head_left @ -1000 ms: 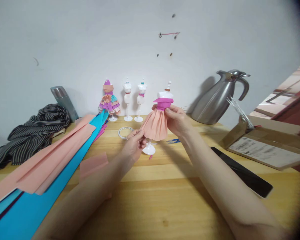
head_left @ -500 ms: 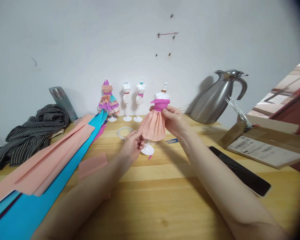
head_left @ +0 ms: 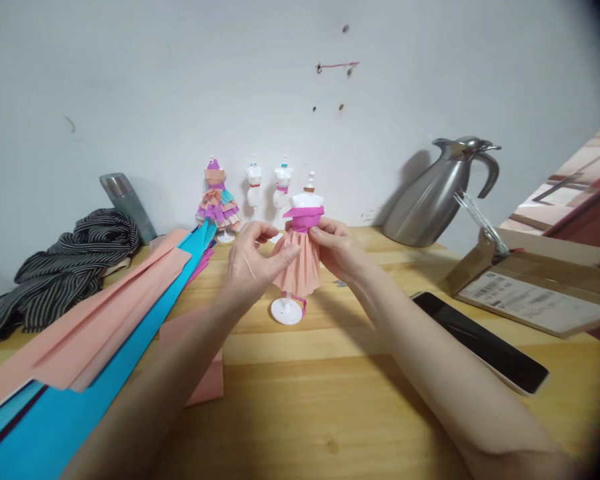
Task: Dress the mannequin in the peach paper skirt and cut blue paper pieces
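Note:
A small white mannequin [head_left: 307,199] on a round white base [head_left: 287,311] wears a magenta crepe-paper band [head_left: 307,219] and a pleated peach paper skirt [head_left: 300,270]. My right hand [head_left: 337,247] grips it at the waist from the right, thumb in front and fingers behind. To the left of the skirt, my left hand [head_left: 255,260] has thumb and fingers apart, the thumb overlapping the skirt's edge. Whether that thumb touches the paper I cannot tell. A magenta strip [head_left: 303,305] hangs near the base. Behind stand two white mannequins [head_left: 254,175] and one in a ruffled multicoloured dress [head_left: 217,200].
Peach paper [head_left: 115,300] and blue paper [head_left: 95,407] lie at left beside a striped cloth [head_left: 80,257] and a flask [head_left: 127,207]. A peach piece [head_left: 207,380] lies under my left forearm. At right are a steel jug [head_left: 430,200], a phone [head_left: 480,343] and a cardboard box [head_left: 540,300].
The mannequin has shifted left and towards me and stands more upright. My left hand has let go of the skirt's hem, risen and spread its fingers. My right hand keeps its hold.

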Available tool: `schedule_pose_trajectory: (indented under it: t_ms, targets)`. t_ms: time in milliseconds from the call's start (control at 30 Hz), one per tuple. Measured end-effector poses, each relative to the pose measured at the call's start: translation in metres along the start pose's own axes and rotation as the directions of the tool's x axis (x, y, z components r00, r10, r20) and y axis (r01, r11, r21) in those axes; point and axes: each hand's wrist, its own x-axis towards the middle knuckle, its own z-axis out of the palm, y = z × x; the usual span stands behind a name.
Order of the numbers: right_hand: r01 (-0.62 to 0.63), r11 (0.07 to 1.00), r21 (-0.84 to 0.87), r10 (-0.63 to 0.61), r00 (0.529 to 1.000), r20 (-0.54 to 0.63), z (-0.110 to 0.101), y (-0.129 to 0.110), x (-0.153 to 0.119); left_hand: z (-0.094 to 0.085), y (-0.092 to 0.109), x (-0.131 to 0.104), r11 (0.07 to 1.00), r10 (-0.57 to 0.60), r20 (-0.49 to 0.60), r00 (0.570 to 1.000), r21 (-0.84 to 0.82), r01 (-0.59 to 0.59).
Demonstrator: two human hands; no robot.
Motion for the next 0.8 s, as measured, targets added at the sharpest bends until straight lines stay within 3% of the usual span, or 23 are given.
schedule_pose_trajectory:
  t_ms: [133,300,600,800]
  targets:
    - [-0.025,0.999,0.027,0.025,1.0,0.019,0.011,-0.001,-0.005,-0.007,0.003,0.005,0.991,0.04,0.073,0.997,0.126,-0.049]
    - [-0.036,0.999,0.03,0.034,0.998,0.045,0.016,0.001,-0.009,-0.009,0.0,0.008,0.991,0.042,0.067,0.997,0.121,-0.05]
    - [-0.054,0.997,0.054,0.049,0.996,0.077,0.02,0.005,-0.009,-0.011,0.004,0.012,0.994,-0.082,0.105,0.991,0.08,0.074]
    - [-0.053,0.996,0.078,0.048,0.997,0.06,0.026,0.009,-0.012,-0.014,0.001,0.013,0.981,-0.163,0.167,0.972,-0.075,0.177]
